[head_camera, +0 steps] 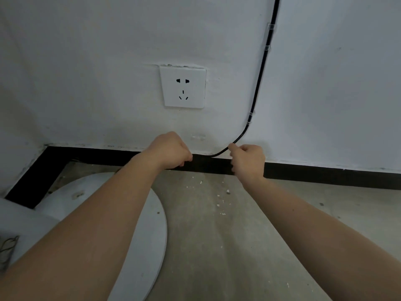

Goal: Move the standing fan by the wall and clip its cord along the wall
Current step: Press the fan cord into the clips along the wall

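A black cord (pixel 261 68) runs down the white wall from the top right, held by clear clips (pixel 269 29), and curves left just above the black skirting. My right hand (pixel 248 159) pinches the cord where it bends. My left hand (pixel 171 149) is closed at the skirting, where the cord reaches it; the cord blends with the dark strip there. A further clear clip (pixel 198 137) sits on the wall between the hands, with no cord in it. The fan's round white base (pixel 138 246) lies on the floor at lower left, partly under my left forearm.
A white wall socket (pixel 183 86) with nothing plugged in is above my hands. The black skirting (pixel 325 173) runs along the wall and turns at the left corner. The concrete floor (pixel 227 235) has small white flecks.
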{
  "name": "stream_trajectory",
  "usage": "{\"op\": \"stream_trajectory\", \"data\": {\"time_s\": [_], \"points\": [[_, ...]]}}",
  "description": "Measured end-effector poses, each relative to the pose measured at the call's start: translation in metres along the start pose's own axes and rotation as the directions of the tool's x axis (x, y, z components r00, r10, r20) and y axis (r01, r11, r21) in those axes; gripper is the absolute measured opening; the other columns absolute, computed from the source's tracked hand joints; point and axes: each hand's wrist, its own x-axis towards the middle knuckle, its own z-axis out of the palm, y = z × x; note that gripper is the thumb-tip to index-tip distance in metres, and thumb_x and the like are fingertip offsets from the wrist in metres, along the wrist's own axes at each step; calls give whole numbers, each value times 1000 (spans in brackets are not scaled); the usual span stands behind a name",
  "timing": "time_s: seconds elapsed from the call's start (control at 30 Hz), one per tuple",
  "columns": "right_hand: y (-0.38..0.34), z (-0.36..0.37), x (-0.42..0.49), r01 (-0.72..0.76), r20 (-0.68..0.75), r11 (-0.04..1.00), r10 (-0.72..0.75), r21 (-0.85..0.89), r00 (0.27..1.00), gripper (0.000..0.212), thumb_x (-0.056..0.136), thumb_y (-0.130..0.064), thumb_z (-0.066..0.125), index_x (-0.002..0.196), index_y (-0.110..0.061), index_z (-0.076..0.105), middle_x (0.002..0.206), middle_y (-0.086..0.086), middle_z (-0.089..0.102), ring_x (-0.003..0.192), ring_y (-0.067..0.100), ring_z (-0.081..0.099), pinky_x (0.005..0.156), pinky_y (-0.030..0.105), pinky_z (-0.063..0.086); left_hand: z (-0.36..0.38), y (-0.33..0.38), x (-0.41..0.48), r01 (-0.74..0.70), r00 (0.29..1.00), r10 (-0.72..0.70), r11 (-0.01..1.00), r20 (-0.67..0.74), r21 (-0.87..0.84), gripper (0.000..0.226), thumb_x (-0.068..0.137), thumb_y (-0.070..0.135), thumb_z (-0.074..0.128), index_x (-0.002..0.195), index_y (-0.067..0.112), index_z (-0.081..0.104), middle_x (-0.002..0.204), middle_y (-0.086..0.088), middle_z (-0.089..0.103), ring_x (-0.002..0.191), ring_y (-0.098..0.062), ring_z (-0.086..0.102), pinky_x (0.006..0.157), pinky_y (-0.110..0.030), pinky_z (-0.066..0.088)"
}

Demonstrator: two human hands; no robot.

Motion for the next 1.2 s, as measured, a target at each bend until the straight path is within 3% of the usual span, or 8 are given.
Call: {"op": "stream_trajectory", "data": {"time_s": [0.17,0.33,0.53,0.7,0.83,0.93,1.0,1.2], "points": [[-9,6,-6,642,215,688,-607,-338,765,17,88,-20,57,102,-14,64,86,-6,54,71,10,51,63,27,44,4,-5,1,-96,971,138,973,-195,209,38,86,11,57,49,15,59,55,-11,58,52,-18,49,49,-24,36],[-15,25,8,821,555,206,-646,-533,523,28,95,-19,50,118,-9,61,113,9,58,105,26,49,80,36,45,7,-9,6,-107,927,217,935,-307,338,37,91,15,53,55,13,55,53,1,46,55,-17,43,45,-27,22],[-19,39,18,821,577,235,-612,-521,541,24,97,-16,46,97,-4,67,97,11,61,95,27,54,71,40,48,16,-16,9,-120,883,274,917,-382,381,32,92,14,49,64,8,62,61,-2,52,59,-16,43,46,-28,20],[-23,44,19,845,511,253,-702,-472,496,14,88,-3,59,83,3,71,77,17,64,73,34,61,55,36,48,19,-20,6,-322,652,436,900,-620,294,12,84,13,64,92,12,74,89,-4,66,90,-21,56,69,-32,46],[-21,44,20,843,522,242,-694,-480,496,20,92,-7,54,90,2,71,84,15,65,80,33,60,63,42,52,27,-21,4,-116,866,-19,964,-499,-238,38,82,37,62,62,6,69,61,-7,69,55,-13,61,54,-31,54],[-21,44,20,843,502,248,-711,-476,493,21,92,-8,54,85,3,70,81,16,64,79,34,60,62,43,52,21,-15,13,140,899,-436,388,-48,-911,29,80,31,73,72,4,67,64,-9,68,45,-8,61,41,-17,50],[-22,45,20,844,496,251,-715,-475,492,22,92,-9,53,85,2,70,81,16,63,79,34,60,62,44,51,19,-10,18,133,890,-439,-18,127,-991,21,81,17,74,89,0,65,71,-8,65,55,-11,63,42,-16,53],[-14,41,21,843,496,269,-709,-466,501,24,95,-12,51,88,3,68,87,16,62,82,32,58,67,46,51,22,-3,23,59,896,-441,-8,57,-998,11,82,0,70,87,-4,61,80,-13,66,66,-16,67,57,-18,58]]}}
